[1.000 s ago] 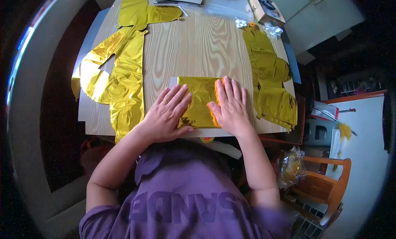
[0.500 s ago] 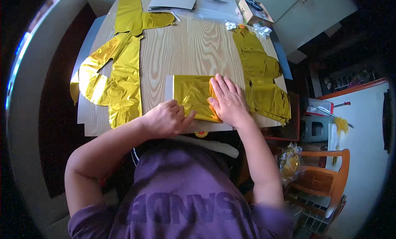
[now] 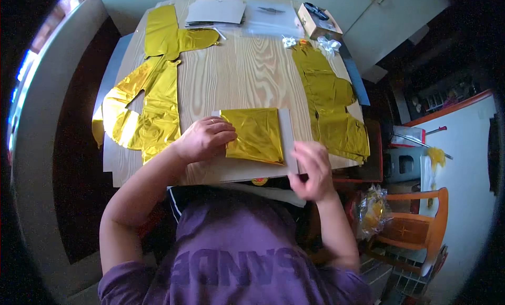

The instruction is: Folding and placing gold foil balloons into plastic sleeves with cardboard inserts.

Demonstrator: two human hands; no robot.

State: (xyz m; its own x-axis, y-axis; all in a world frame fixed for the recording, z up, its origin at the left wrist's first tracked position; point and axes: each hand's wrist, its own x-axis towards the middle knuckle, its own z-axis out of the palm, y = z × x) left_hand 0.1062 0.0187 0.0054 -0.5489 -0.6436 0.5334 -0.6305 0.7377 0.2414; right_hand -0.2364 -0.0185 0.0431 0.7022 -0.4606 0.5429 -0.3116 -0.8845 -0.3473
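Observation:
A folded sheet of shiny gold foil (image 3: pixel 255 134) lies on a pale card (image 3: pixel 286 131) at the table's near edge. The card shows as a strip along the foil's right side. My left hand (image 3: pixel 204 136) is curled over the left edge of the foil and card, its thumb hidden beneath. At the card's right near corner, the fingers and thumb of my right hand (image 3: pixel 313 171) bend around the edge; this hand is slightly blurred. Flat gold foil balloons lie on both sides, one on the left (image 3: pixel 160 100) and one on the right (image 3: pixel 329 94).
The wooden table (image 3: pixel 239 73) holds a stack of grey cards (image 3: pixel 215 11), clear plastic sheets (image 3: pixel 271 21) and a small box (image 3: pixel 319 22) with a black item at its far end. White ribbon pieces (image 3: pixel 329 45) lie near the box. A wooden chair (image 3: pixel 413 226) stands at right.
My right hand has left the foil's top and moved to the card's right edge. The left hand has shifted up and left onto the left edge. Orange folds at the foil's right are tucked away.

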